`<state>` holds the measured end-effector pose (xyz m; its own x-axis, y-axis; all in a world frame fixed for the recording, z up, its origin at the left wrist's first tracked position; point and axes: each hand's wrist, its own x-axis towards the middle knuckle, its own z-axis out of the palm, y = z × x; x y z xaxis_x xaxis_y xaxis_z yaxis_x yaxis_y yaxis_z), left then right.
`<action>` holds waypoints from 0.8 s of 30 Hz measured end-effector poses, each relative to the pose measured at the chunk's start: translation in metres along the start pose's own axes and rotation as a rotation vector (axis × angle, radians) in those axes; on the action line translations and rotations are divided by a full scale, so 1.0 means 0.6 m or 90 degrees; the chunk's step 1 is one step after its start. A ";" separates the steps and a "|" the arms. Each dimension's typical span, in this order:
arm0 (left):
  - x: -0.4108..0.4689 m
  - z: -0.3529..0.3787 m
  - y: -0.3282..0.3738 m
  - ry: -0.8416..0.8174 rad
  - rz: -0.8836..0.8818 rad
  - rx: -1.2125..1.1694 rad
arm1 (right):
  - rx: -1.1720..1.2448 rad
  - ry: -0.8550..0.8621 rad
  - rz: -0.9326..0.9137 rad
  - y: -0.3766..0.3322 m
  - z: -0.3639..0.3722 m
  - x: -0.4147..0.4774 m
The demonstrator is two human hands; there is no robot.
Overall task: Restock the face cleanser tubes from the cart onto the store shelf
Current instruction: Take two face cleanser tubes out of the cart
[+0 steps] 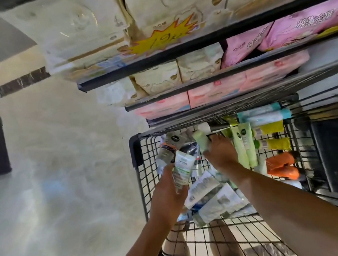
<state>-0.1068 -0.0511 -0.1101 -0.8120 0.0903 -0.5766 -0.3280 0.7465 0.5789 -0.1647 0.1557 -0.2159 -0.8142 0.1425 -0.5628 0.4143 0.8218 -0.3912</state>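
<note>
Setting: a pale floor point(58, 170) is seen to the left of a store shelf point(223, 83) stocked with tissue packs point(199, 63).
Cart: a wire cart point(135, 147) is parked with its far rim just under the lowest shelf edge.
Left hand: the left hand point(167, 195) is raised over the cart's left side, its fingers curled round a white tube point(182, 166).
Right hand: the right hand point(221, 152) is stretched deeper, palm down, and a pale green tube point(201, 141) is pinched at its fingertips.
Remaining tubes: a loose pile point(212, 201) is left beneath both forearms.
Open room: floor is shown along the cart's left rim.
</note>
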 end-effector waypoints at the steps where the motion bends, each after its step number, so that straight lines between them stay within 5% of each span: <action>1: 0.000 -0.003 0.002 0.001 0.001 -0.001 | 0.006 0.004 0.010 -0.001 -0.002 -0.001; 12: -0.022 -0.061 0.065 0.028 0.085 -0.038 | 0.253 0.002 -0.034 -0.019 -0.092 -0.104; 24: -0.122 -0.251 0.098 0.154 0.179 -0.087 | 0.265 0.049 -0.188 -0.217 -0.247 -0.252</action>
<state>-0.1392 -0.1129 0.0531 -0.9645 0.1086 -0.2407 -0.1240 0.6182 0.7761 -0.1558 0.1091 0.0279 -0.9423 -0.0094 -0.3345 0.2754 0.5461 -0.7911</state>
